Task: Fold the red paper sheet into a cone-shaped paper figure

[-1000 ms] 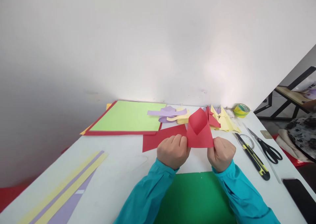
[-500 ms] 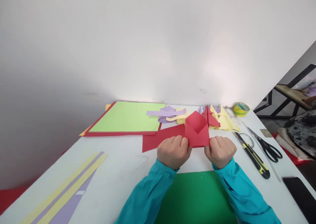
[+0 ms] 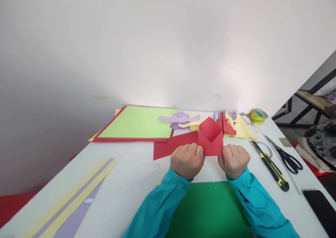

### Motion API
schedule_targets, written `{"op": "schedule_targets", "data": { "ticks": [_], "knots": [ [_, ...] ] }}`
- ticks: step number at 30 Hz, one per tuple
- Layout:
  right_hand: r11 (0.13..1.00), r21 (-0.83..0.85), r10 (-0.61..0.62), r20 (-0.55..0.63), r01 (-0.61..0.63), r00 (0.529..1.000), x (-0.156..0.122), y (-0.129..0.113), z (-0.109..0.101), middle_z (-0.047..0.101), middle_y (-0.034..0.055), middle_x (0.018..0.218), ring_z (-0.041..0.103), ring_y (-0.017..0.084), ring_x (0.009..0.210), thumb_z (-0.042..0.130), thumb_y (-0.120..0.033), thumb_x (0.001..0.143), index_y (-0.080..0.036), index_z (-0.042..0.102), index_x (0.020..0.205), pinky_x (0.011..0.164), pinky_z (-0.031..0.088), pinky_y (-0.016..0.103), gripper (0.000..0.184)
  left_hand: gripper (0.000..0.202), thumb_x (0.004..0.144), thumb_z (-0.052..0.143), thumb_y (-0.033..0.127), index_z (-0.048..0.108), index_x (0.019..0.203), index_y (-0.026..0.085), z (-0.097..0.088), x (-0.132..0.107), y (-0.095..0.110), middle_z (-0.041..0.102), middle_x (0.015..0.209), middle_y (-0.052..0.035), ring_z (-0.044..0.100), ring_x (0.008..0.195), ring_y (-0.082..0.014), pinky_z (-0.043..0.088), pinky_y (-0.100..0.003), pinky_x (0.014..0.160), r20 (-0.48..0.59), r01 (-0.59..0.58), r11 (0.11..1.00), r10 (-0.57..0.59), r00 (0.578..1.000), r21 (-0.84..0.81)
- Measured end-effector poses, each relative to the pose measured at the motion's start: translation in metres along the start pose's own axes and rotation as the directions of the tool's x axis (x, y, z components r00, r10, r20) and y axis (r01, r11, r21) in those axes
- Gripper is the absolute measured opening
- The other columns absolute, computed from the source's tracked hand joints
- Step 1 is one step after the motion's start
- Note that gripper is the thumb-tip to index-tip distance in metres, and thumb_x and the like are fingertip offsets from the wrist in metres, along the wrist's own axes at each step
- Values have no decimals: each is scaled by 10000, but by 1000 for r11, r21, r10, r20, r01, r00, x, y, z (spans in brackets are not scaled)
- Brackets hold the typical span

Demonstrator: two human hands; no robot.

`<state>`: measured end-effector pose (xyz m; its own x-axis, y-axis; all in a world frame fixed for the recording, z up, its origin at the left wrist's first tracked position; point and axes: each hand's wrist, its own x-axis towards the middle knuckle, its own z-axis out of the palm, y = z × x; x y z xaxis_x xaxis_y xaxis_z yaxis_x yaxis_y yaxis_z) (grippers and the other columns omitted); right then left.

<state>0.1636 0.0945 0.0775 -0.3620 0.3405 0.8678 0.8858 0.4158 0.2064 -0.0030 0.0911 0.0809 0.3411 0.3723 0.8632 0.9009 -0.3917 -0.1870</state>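
Between my two hands is a piece of folded red paper [image 3: 210, 140], its top drawn up to a point above a V-shaped opening. My left hand [image 3: 187, 160] grips its lower left corner with curled fingers. On the lower right corner, my right hand [image 3: 234, 160] is closed in the same way. The thumbs are mostly hidden. Behind the left hand lies a flat red paper sheet [image 3: 174, 145]. A green cutting mat [image 3: 210, 210] lies below the wrists, partly covered by the sleeves.
A light green sheet [image 3: 141, 122] tops a paper stack at the back left. Purple strips [image 3: 180, 118] and yellow folded pieces [image 3: 243, 128] stand along the wall. Tape [image 3: 258, 116], a utility knife [image 3: 271, 166], scissors [image 3: 286, 156] and a black phone-like slab [image 3: 320, 208] lie right. Yellow strips [image 3: 78, 199] lie left.
The view has shifted slightly, so the table things sit a little further right. Both hands keep their hold on the folded red paper, whose lower edge now looks flatter.
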Motion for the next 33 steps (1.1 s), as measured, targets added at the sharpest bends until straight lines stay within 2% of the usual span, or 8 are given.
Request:
{"op": "schedule_targets", "data": {
  "ticks": [6,11,16,23,28,33],
  "knots": [
    [999,40,36,-33,-35,999,-2,2,-1,346,-29,448,263,137,489,527,-149,782,-215,322,526,501,168,324,335,346,804,532,252,397,491,194,1,-1,0,403,448,9,348,433,-125,208,-285,449,13,47,999,-47,999,11],
    [983,106,153,-28,-149,988,-5,3,0,368,-30,452,286,129,478,520,-144,793,-217,337,535,502,178,319,325,300,780,512,217,415,498,189,5,-6,-1,430,453,-2,370,427,-128,191,-279,433,38,117,993,-117,992,-4],
    [937,204,279,54,-284,959,-3,-1,3,383,-34,449,323,114,455,514,-257,837,-216,353,539,477,208,290,341,298,811,463,192,424,516,180,6,-8,-2,446,459,-1,359,416,-120,191,-263,423,53,186,981,-183,982,-51],
    [877,321,314,180,-357,932,-3,-8,5,391,-38,444,328,94,430,545,-282,794,-204,370,528,462,201,268,328,304,822,466,198,403,524,184,5,-7,-4,434,455,9,311,420,-114,169,-260,430,51,302,943,-298,953,-140],
    [801,430,342,242,-417,908,-5,-13,6,407,-34,451,331,87,433,499,-250,825,-195,399,524,464,209,259,322,297,795,478,217,381,516,187,6,-10,-4,410,455,16,277,434,-108,163,-262,449,125,437,860,-419,900,-264],
    [667,532,437,287,-521,853,-3,-13,3,393,-37,456,312,82,443,432,-241,851,-189,419,520,460,242,239,336,328,803,473,313,378,515,187,4,-3,5,407,459,23,304,441,-92,204,-238,450,325,615,659,-523,788,-432]
  ]
}}
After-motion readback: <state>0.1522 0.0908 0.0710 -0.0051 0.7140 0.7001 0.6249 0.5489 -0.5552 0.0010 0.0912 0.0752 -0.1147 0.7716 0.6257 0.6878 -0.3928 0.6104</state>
